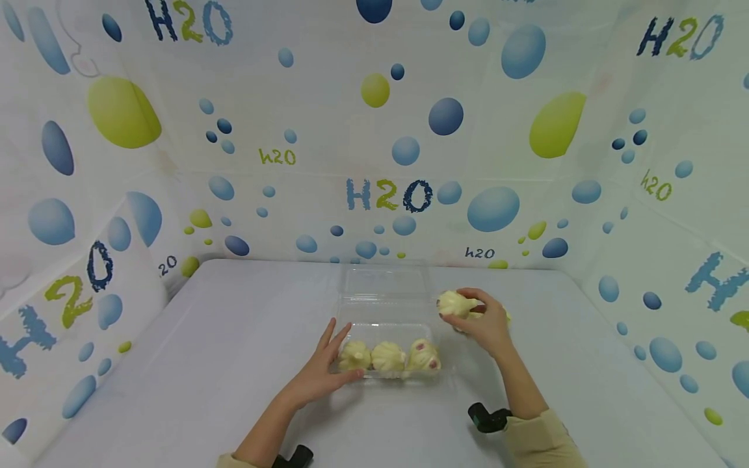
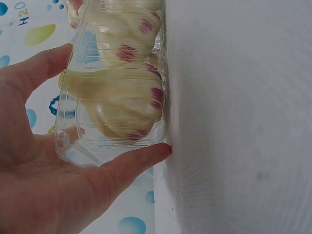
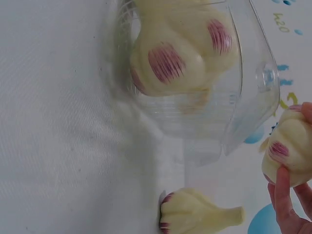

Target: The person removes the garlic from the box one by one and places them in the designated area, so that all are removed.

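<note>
A clear plastic clamshell container (image 1: pixel 386 377) stands with its lid (image 1: pixel 384 283) folded back. Three garlic bulbs (image 1: pixel 389 357), cream with purple patches, lie in a row inside it. My left hand (image 1: pixel 318 370) holds the container's left end, thumb along the front and fingers at the back corner; in the left wrist view the thumb (image 2: pixel 139 158) touches its lower side. Right of the lid, my right hand (image 1: pixel 487 325) pinches another garlic bulb (image 1: pixel 455 304) above the table. Another bulb (image 3: pixel 200 212) rests on the table, mostly hidden behind that hand in the head view.
The white table (image 1: pixel 263 296) extends on both sides of the container. A white backdrop (image 1: pixel 322 195) with blue and green drops and H2O lettering surrounds it. Black wrist devices (image 1: pixel 488 418) sit at both forearms.
</note>
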Action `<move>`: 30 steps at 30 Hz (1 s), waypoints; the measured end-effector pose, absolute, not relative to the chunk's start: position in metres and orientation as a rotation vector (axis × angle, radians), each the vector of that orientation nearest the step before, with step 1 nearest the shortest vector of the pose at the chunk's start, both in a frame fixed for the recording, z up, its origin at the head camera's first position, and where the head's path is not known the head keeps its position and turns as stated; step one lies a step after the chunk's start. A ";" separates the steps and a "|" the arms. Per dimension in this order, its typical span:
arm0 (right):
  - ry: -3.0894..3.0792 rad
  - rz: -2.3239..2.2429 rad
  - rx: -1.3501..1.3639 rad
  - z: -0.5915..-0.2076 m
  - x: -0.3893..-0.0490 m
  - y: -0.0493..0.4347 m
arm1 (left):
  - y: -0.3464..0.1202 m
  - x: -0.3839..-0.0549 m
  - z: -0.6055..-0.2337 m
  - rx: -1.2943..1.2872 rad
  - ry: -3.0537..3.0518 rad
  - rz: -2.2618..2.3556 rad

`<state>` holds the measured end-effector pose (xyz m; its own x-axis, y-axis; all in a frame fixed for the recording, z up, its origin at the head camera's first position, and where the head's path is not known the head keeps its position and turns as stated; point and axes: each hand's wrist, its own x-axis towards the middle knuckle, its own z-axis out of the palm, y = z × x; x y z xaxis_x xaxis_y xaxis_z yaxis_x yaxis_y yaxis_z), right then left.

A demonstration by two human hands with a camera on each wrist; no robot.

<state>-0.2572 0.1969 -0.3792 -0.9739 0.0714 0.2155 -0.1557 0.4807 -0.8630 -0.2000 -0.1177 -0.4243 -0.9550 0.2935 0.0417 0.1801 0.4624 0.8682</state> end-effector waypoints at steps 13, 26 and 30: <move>-2.470 1.378 0.018 -0.376 -0.259 0.220 | -0.118 -0.199 -0.422 0.414 2.594 1.497; -2.428 1.345 -0.035 -0.378 -0.258 0.240 | -0.117 -0.198 -0.421 0.414 2.593 1.503; -2.424 1.318 -0.037 -0.378 -0.259 0.247 | -0.117 -0.199 -0.422 0.414 2.596 1.503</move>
